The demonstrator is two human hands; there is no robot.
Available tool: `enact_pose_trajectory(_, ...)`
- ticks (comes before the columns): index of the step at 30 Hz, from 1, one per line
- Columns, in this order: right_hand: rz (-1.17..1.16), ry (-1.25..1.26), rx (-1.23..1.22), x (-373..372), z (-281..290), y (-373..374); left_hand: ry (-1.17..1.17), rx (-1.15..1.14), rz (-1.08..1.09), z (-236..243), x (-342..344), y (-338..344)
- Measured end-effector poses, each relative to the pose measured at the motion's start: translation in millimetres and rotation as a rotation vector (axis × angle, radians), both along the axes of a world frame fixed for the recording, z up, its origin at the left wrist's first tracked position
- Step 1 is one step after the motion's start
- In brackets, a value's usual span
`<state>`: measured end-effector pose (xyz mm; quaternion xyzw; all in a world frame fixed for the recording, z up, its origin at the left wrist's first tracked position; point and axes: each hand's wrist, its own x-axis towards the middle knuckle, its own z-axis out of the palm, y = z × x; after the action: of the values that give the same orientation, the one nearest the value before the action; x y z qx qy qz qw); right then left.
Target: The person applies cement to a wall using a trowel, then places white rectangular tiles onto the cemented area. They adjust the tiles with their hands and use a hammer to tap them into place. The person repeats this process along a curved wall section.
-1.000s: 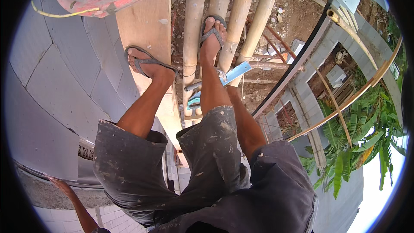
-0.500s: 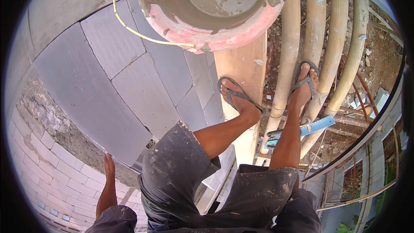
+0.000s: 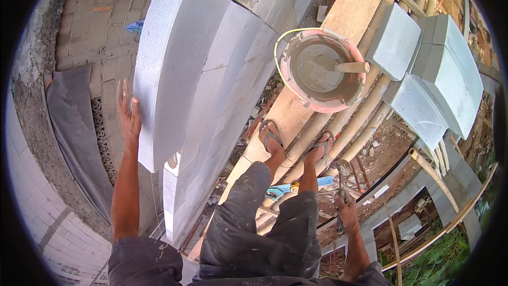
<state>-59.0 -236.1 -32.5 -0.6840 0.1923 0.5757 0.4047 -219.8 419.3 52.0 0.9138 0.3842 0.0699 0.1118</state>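
My left hand [image 3: 128,112] lies with fingers stretched out along the outer face of a pale grey block [image 3: 172,63] on top of the block wall [image 3: 225,69]. It seems to touch that face without gripping it. At the lower right, my right hand [image 3: 347,211] is closed round the dark handle of a hand tool [image 3: 342,193]. The tool has a rounded grey metal end; its exact kind is too small to tell. Ahead of my feet stands a red bucket [image 3: 292,77] of wet grey mortar, with a wooden handle [image 3: 353,67] sticking out over its rim.
My sandalled feet stand on a wooden plank [image 3: 288,111] and bamboo poles [image 3: 365,111]. Light grey blocks [image 3: 397,42] are stacked at the right. A blue-bladed saw [image 3: 318,181] lies by my legs. Beyond the wall hangs a dark sheet [image 3: 74,122].
My view has swung, so the bucket now shows whole, farther right and lower, and the block stack appears. My right hand with the tool has come into view. My left hand stays at the wall.
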Motion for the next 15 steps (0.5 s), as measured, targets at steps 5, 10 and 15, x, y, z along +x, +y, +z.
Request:
enact_pose_trajectory(5, 0.046, -0.219, 0.202, 35, 32, 137, 0.053, -0.100, 0.140, -16, 36, 7)
enact_pose_trajectory(10, -0.469, 0.091, 0.273, 64, 29, 339, 0.093, -0.211, 0.299, -19, 46, -10)
enact_pose_trajectory(15, -0.825, 0.264, 0.597, 91, 27, 467, 0.110, -0.224, 0.302, -23, 57, -8)
